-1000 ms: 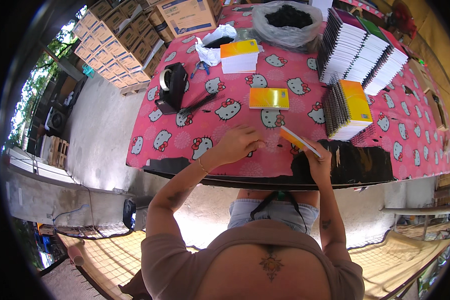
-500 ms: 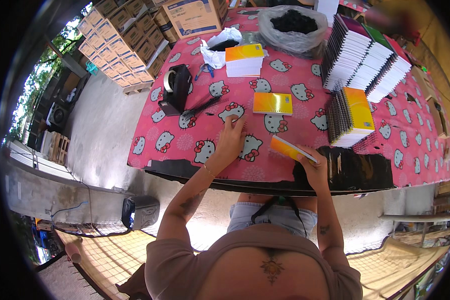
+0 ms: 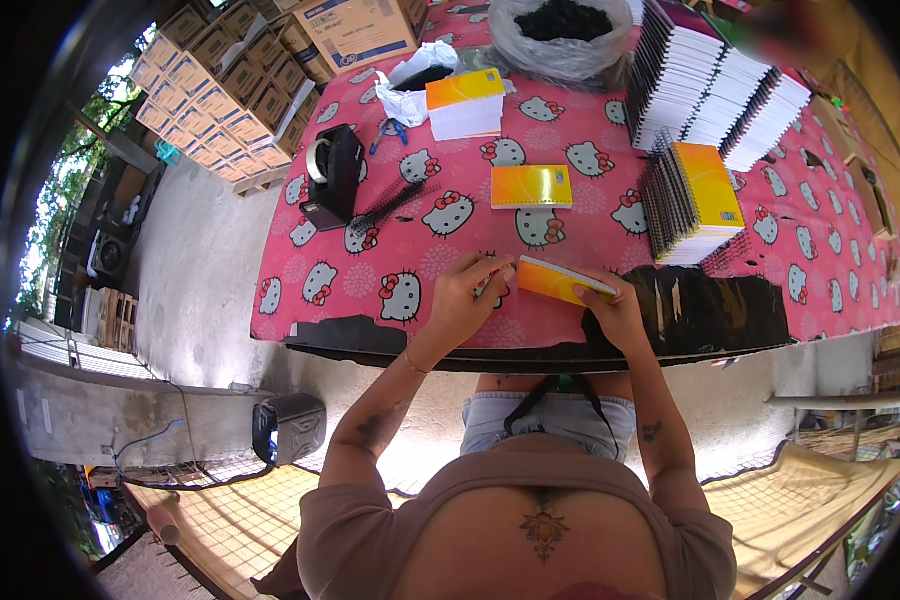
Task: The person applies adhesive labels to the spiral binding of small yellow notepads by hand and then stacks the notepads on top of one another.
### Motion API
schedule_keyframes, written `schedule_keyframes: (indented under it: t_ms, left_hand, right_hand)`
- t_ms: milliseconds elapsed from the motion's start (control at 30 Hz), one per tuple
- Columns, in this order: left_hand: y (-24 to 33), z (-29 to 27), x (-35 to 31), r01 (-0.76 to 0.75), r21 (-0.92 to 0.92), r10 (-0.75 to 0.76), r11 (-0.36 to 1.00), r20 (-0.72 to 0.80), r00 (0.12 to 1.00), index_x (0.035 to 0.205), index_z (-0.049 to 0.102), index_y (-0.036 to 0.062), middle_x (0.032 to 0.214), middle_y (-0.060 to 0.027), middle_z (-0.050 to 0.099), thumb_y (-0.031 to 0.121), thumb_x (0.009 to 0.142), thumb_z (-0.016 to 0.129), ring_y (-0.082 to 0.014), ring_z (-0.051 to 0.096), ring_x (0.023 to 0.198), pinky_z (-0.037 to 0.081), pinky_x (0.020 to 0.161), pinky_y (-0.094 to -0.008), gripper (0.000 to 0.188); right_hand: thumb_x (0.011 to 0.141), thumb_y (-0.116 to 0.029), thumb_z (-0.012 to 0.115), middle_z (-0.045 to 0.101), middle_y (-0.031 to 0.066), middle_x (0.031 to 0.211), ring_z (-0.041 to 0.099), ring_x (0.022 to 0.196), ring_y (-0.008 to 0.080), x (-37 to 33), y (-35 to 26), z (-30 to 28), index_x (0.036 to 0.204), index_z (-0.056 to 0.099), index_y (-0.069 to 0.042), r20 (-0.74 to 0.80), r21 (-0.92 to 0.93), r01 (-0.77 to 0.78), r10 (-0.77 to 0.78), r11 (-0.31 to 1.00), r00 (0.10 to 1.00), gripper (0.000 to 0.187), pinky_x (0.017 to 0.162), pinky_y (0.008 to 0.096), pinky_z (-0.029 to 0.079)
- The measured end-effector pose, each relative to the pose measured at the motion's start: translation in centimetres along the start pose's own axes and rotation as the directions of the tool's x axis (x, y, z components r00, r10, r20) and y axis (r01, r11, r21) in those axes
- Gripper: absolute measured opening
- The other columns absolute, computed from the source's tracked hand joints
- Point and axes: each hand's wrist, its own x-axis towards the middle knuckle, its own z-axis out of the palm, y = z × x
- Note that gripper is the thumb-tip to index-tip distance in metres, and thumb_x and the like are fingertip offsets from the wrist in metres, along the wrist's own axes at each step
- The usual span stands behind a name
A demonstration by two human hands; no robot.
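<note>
My right hand (image 3: 618, 313) grips a small yellow-orange notepad (image 3: 553, 283) by its right end, tilted above the near part of the table. My left hand (image 3: 465, 302) is close to the pad's left end, thumb and fingers pinched together. Whatever thin thing they may hold there is too small to make out. Just beyond lies another yellow-orange notepad (image 3: 530, 187), flat on the pink cloth. Black spiral coils (image 3: 395, 203) lie loose to the left. A pile of spiral-bound yellow notepads (image 3: 705, 195) stands to the right, its coils facing left.
A black tape dispenser (image 3: 335, 178) and blue-handled pliers (image 3: 388, 133) sit at left. Farther back are a stack of yellow-covered pads (image 3: 466, 108), a white wrapper (image 3: 410, 88), a clear bag (image 3: 510, 50) of black coils and tall notebook stacks (image 3: 675, 80). Cartons (image 3: 215, 95) are piled beyond.
My right hand has brought the notepad slightly left and turned it flatter. My left hand has moved nearer the pad's end, its fingers now pinched. The view has shifted a little.
</note>
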Motion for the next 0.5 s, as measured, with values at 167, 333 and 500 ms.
schedule_keyframes:
  t_ms: [167,333,500]
  left_hand:
    - [0.0,0.5,0.5,-0.055,-0.029,0.053,0.998,-0.060,0.997,0.107,0.072,0.0037,0.086,-0.0109,0.067,0.007,0.088,0.072,-0.0217,0.067,0.067,0.052,0.058,-0.0306,0.020]
    - [0.1,0.6,0.6,0.070,-0.064,-0.070,0.995,-0.001,0.998,0.104,0.072,0.0005,0.076,-0.0094,0.069,0.013,0.093,0.069,-0.0130,0.063,0.060,0.049,0.055,-0.0261,0.016]
    - [-0.5,0.2,1.5,0.137,-0.008,-0.137,0.991,0.009,0.991,0.099,0.070,-0.0012,0.072,-0.0073,0.068,0.021,0.097,0.066,-0.0086,0.061,0.059,0.047,0.054,-0.0244,0.022]
  right_hand:
    - [0.096,-0.008,0.067,0.070,0.0018,0.102,0.061,0.093,0.0071,0.1,-0.2,0.0,0.117,0.068,0.001,-0.001,0.014,-0.016,0.016,1.000,1.000,0.023,0.081,0.0226,0.050]
    - [0.096,-0.008,0.066,0.069,0.0015,0.102,0.061,0.093,0.0066,0.1,-0.1,-0.1,0.117,0.068,0.001,-0.001,0.018,-0.035,0.035,0.999,0.999,0.023,0.081,0.0221,0.050]
    - [0.096,-0.008,0.067,0.069,0.0012,0.102,0.060,0.092,0.0059,0.0,-0.1,-0.1,0.117,0.068,0.000,0.018,0.022,-0.046,0.046,0.999,0.999,0.023,0.081,0.0217,0.049]
